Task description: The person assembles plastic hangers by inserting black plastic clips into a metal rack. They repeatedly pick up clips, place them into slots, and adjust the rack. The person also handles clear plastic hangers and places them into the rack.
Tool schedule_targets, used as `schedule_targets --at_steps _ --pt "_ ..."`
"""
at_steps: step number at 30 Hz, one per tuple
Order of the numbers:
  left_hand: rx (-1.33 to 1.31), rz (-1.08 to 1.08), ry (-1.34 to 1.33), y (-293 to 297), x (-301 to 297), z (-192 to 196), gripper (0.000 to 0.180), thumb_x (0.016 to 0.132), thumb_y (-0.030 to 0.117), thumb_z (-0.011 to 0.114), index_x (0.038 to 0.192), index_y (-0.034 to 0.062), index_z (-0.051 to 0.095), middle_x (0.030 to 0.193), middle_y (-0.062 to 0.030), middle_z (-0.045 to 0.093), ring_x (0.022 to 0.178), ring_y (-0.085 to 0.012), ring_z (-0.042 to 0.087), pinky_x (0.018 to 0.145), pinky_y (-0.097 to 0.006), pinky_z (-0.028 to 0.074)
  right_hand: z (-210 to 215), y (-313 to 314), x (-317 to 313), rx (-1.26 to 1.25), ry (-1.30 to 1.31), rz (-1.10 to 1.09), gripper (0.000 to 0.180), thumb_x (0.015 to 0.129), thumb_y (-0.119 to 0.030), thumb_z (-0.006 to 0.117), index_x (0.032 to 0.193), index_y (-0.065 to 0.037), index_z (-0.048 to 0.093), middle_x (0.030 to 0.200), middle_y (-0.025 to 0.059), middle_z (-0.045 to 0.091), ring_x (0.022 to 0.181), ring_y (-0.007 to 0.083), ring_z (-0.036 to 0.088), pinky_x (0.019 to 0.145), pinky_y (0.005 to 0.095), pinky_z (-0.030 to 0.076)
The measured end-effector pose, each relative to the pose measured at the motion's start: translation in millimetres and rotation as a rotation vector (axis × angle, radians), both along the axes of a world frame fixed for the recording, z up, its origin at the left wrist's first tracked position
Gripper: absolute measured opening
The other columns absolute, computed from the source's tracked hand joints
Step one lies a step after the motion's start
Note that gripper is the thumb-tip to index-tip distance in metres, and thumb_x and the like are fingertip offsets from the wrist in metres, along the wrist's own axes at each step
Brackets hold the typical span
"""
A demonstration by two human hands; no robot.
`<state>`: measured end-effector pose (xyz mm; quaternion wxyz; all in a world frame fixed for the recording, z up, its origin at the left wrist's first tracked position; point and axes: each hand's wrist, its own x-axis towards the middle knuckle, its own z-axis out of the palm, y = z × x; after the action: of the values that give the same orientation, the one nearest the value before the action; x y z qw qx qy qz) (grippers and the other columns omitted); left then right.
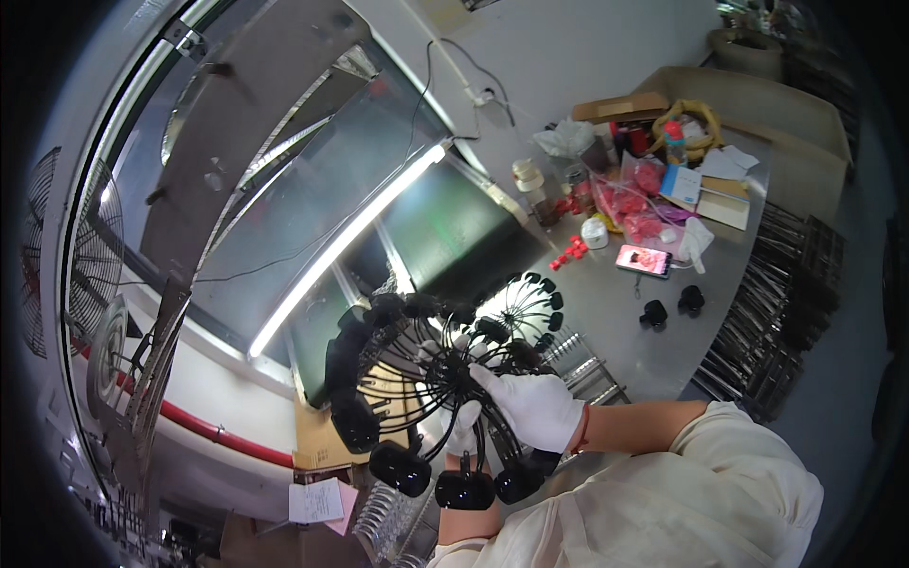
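Observation:
A round spoked rack of thin black wires is held up in front of me. Glossy black rounded pieces sit at the ends of its spokes. My right hand, in a white glove, grips the rack near its hub, with the thumb by the centre. Below the hub my left hand, also white-gloved, is closed around the wires; spokes and black pieces hide much of it. Just beyond stands a second spoked rack with black pieces around its rim.
On the metal table to the right lie a lit phone, two loose black pieces, red bits and bagged items. A bright tube light crosses the glass ahead. Dark metal racks stand at the far right; a fan is left.

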<state>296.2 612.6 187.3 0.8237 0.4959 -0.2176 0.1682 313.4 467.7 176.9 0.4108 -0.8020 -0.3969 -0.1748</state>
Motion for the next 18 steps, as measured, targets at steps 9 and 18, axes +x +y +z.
schedule_targets --at_steps 9,18 --pt "0.289 0.042 0.156 32.9 -2.8 8.2 0.075 0.083 0.015 0.078 0.148 0.0117 0.04 0.132 -0.0113 0.057 0.119 -0.027 0.059 0.102 -0.045 0.053 2.5 4.5 -19.3 -0.169 0.186 0.039 0.062 0.097 -0.014 0.058 0.155 -0.01 0.037 0.101 0.017 0.071 0.081 0.037 0.072 0.068 0.0439 0.058" --pt "0.444 -0.261 0.239 22.5 -7.2 17.1 0.075 0.077 0.017 0.082 0.141 0.0071 0.044 0.124 -0.0132 0.06 0.113 -0.0277 0.062 0.1 -0.045 0.053 47.9 -45.4 28.7 0.064 -0.147 0.101 0.057 0.082 -0.009 0.072 0.138 -0.014 0.062 0.148 0.0215 0.045 0.135 0.0389 0.047 0.113 0.0451 0.041"
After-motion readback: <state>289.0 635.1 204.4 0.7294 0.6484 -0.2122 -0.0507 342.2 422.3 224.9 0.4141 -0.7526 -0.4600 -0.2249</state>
